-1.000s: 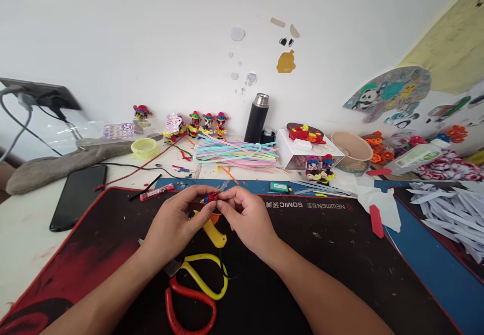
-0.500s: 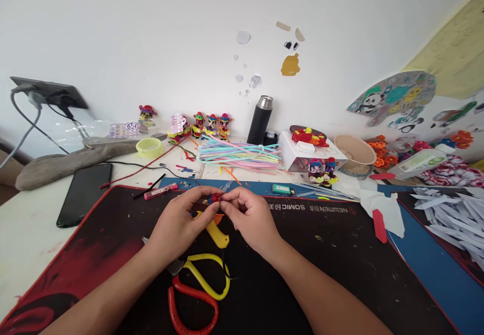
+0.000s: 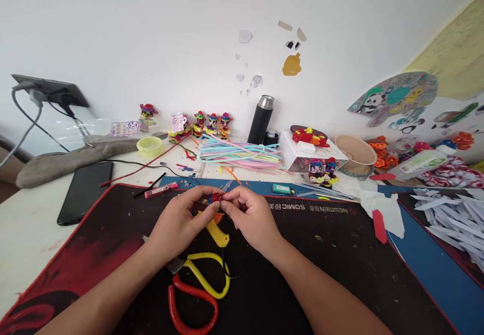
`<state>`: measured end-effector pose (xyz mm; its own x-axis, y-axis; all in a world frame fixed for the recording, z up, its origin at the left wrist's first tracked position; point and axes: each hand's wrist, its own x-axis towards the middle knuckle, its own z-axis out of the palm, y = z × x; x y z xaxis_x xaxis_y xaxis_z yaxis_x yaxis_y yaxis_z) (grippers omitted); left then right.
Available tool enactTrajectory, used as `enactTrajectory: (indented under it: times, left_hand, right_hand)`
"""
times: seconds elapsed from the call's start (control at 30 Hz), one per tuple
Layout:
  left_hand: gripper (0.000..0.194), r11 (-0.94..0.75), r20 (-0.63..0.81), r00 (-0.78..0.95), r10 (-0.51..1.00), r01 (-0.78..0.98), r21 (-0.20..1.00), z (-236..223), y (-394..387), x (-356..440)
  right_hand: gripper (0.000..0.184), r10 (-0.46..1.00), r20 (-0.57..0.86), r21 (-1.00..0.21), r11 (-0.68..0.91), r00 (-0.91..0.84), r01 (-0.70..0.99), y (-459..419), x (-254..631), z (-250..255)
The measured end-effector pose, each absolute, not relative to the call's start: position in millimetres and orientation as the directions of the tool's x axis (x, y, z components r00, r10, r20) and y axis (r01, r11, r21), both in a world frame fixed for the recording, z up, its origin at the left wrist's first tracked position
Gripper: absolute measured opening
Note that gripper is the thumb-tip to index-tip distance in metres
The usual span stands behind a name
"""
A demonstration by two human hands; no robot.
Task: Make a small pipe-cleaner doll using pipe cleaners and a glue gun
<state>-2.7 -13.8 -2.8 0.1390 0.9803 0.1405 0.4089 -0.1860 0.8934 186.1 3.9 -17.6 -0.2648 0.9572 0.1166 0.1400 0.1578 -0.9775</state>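
Between my fingertips is a small red fuzzy piece (image 3: 217,197) with a bit of blue beside it, its lower part hidden by my thumbs. My left hand (image 3: 187,216) closes on it from the left, thumb and fingers pinched. My right hand (image 3: 249,216) pinches its right side with thumb and forefinger. Just under my hands lies a yellow hot glue gun (image 3: 217,233) with an orange trigger, partly covered by my left hand. Nearer to me rest scissors (image 3: 192,297) with one red and one yellow handle, their blades partly behind my left wrist.
Beyond the dark desk mat (image 3: 302,259) lie a bundle of pastel pipe cleaners (image 3: 240,153) and a black thermos (image 3: 260,120). Several small figures (image 3: 212,123) stand along the wall. A phone (image 3: 85,191) is at left, white paper strips (image 3: 454,224) at right.
The whole view has shifted slightly as the head moved. Both hands keep their pinch on the red fuzzy piece, with hardly any visible finger movement.
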Motion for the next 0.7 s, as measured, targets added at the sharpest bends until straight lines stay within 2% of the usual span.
enactTrajectory:
  times: [0.7]
  left_hand:
    - [0.037, -0.195, 0.149, 0.139, 0.979, 0.425, 0.884, -2.0, -13.3, -3.0]
  right_hand:
    - [0.014, 0.958, 0.093, -0.977, 0.141, -0.270, 0.162, 3.4, 186.5, -15.6]
